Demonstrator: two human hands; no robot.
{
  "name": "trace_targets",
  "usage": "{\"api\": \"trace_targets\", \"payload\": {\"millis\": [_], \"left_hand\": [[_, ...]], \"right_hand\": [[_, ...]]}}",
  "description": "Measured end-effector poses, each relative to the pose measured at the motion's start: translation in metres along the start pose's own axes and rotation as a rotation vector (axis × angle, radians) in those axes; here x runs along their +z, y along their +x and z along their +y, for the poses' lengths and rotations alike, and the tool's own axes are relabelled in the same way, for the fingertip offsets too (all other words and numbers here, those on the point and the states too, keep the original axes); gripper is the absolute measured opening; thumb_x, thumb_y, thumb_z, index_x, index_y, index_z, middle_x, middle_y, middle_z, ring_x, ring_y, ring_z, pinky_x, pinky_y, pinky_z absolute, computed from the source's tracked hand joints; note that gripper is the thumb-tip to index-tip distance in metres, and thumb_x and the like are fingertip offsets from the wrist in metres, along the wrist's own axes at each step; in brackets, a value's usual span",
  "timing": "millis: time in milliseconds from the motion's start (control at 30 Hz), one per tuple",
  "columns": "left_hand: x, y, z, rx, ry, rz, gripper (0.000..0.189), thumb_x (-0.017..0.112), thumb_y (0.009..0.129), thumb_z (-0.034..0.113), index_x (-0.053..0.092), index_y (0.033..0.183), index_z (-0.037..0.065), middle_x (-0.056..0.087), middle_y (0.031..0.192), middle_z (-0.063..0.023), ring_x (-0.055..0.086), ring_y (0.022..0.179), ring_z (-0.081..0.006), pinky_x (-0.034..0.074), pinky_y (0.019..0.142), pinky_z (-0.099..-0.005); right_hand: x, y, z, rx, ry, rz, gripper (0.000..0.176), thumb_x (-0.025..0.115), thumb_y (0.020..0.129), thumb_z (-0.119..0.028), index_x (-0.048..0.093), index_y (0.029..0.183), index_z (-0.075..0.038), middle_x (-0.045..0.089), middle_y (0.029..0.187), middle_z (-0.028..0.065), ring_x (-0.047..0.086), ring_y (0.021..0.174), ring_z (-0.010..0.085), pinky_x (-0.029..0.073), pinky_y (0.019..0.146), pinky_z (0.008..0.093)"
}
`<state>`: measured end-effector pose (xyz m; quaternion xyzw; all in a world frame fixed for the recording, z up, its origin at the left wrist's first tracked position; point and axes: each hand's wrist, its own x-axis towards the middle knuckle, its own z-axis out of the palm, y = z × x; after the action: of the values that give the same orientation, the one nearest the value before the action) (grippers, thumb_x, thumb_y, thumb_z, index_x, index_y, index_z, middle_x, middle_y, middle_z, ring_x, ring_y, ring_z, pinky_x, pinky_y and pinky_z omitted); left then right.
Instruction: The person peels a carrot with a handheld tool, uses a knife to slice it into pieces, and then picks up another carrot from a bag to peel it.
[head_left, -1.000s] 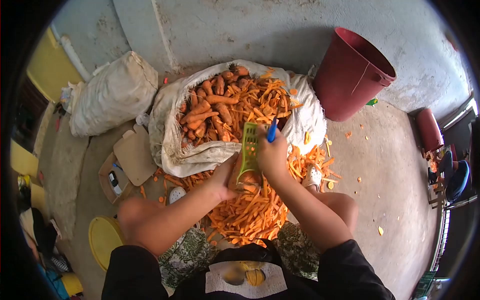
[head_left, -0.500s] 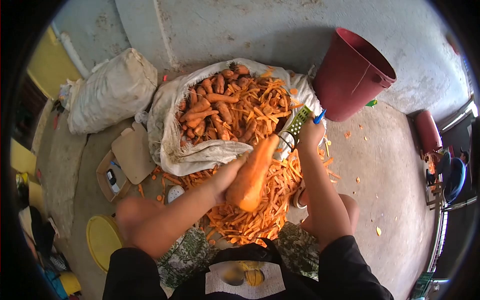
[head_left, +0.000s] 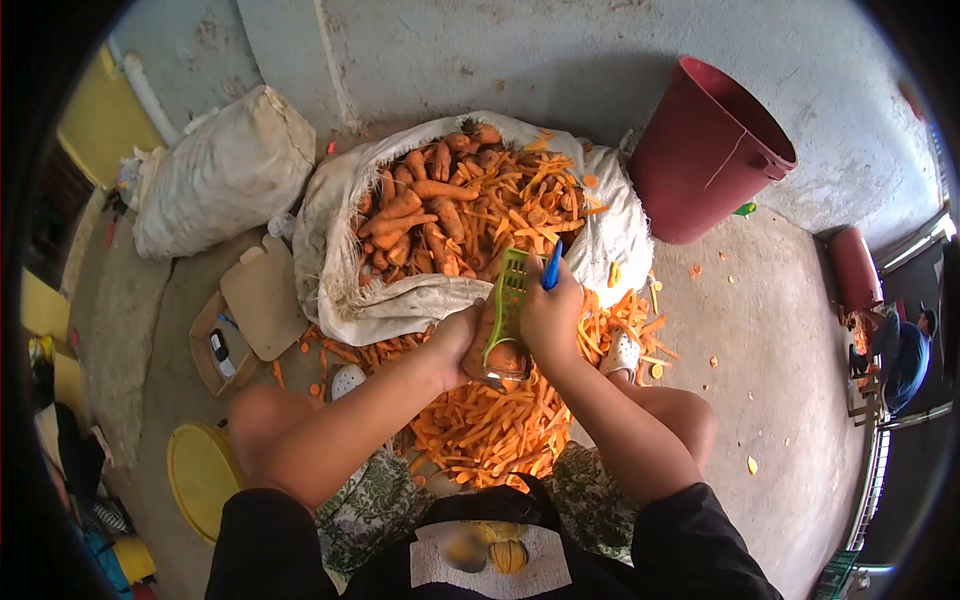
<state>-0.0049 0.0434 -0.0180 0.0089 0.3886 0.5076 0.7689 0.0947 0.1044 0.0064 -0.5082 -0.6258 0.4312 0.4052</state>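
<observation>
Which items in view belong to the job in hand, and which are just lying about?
In use:
carrot, left hand
green slotted tool, right hand
blue tool, same hand
open carrot sack
orange strips

Apparently idle:
stuffed sack
cardboard box
yellow lid
large red bin

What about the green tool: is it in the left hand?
No, the right hand holds the green tool, while the left hand holds a carrot.

Soft, fairly bright daylight pales the wall (head_left: 480, 60), with a faint shadow beside the red bucket (head_left: 695, 165). The middle looks reasonably sharp; fisheye distortion bends the dark, softened edges.
</observation>
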Motion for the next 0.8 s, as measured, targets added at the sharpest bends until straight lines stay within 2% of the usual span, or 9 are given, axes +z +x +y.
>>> {"api": "trace_targets", "payload": {"millis": [33,100,133,233,367,433,467,567,800], "left_hand": [[0.001,-0.002,0.001,0.000,-0.001,0.000,0.037,0.028,0.093,0.035,0.048,0.106,0.006,0.059,0.090,-0.0069,0.060,0.076,-0.0185,0.052,0.070,-0.0333],[0.007,-0.011,0.004,-0.068,0.569,-0.015,0.040,0.028,0.094,0.035,0.049,0.106,0.003,0.060,0.092,-0.0084,0.061,0.076,-0.0183,0.051,0.071,-0.0323],[0.011,-0.020,-0.001,-0.210,0.539,-0.022,0.043,0.028,0.094,0.037,0.050,0.107,0.002,0.060,0.095,-0.0096,0.061,0.079,-0.0169,0.051,0.071,-0.0314],[0.025,-0.035,-0.004,-0.093,0.633,-0.112,0.046,0.032,0.092,0.040,0.049,0.111,0.002,0.059,0.099,-0.0110,0.062,0.081,-0.0174,0.051,0.072,-0.0310],[0.011,-0.026,0.016,-0.105,0.326,-0.128,0.044,0.035,0.091,0.041,0.047,0.113,0.005,0.058,0.101,-0.0104,0.060,0.085,-0.0177,0.051,0.074,-0.0339],[0.012,-0.022,0.015,-0.006,0.145,-0.123,0.039,0.034,0.092,0.037,0.046,0.112,0.006,0.058,0.099,-0.0102,0.060,0.088,-0.0182,0.051,0.074,-0.0345],[0.007,-0.016,0.014,-0.006,0.143,-0.122,0.039,0.034,0.092,0.037,0.046,0.112,0.006,0.058,0.099,-0.0102,0.060,0.088,-0.0182,0.051,0.074,-0.0345],[0.000,-0.004,0.007,0.005,0.106,-0.182,0.036,0.031,0.093,0.033,0.045,0.113,0.006,0.057,0.100,-0.0106,0.060,0.087,-0.0193,0.051,0.074,-0.0341],[0.002,-0.002,-0.002,0.073,0.171,-0.011,0.042,0.021,0.094,0.035,0.044,0.111,0.005,0.056,0.103,-0.0104,0.059,0.087,-0.0204,0.051,0.075,-0.0346]], "right_hand": [[0.000,0.004,0.005,-0.059,-0.068,0.079,0.024,0.048,0.088,-0.021,0.051,0.074,-0.001,0.047,0.054,0.0056,0.041,0.047,0.0136,0.034,0.045,0.0292],[-0.009,0.028,0.019,-0.008,-0.192,0.220,0.020,0.047,0.088,-0.018,0.054,0.081,-0.001,0.052,0.057,0.0126,0.050,0.050,0.0187,0.038,0.047,0.0328],[-0.023,0.053,0.029,0.119,-0.106,0.256,0.020,0.045,0.088,-0.018,0.056,0.085,-0.001,0.054,0.060,0.0115,0.051,0.049,0.0175,0.038,0.047,0.0325],[-0.055,0.092,0.044,0.202,-0.035,0.504,0.027,0.047,0.088,-0.022,0.056,0.077,0.001,0.043,0.051,0.0008,0.038,0.045,0.0103,0.032,0.044,0.0306],[-0.040,0.073,0.025,0.147,0.250,0.374,0.029,0.047,0.088,-0.023,0.054,0.071,-0.001,0.039,0.050,-0.0026,0.036,0.045,0.0077,0.030,0.044,0.0291],[-0.025,0.031,-0.019,0.257,0.395,0.140,0.028,0.048,0.088,-0.024,0.050,0.067,-0.006,0.040,0.052,-0.0039,0.035,0.044,0.0055,0.028,0.041,0.0234],[-0.017,0.025,-0.007,0.180,0.408,0.059,0.023,0.045,0.090,-0.021,0.050,0.076,-0.004,0.041,0.053,-0.0031,0.037,0.045,0.0053,0.030,0.040,0.0240],[-0.002,-0.004,-0.021,0.076,0.332,-0.027,0.022,0.047,0.089,-0.019,0.047,0.073,-0.003,0.042,0.052,-0.0004,0.040,0.047,0.0073,0.032,0.042,0.0251],[-0.002,0.007,0.015,-0.106,-0.132,0.010,0.025,0.047,0.090,-0.022,0.052,0.077,-0.001,0.045,0.054,0.0013,0.042,0.046,0.0087,0.036,0.043,0.0261]]}}
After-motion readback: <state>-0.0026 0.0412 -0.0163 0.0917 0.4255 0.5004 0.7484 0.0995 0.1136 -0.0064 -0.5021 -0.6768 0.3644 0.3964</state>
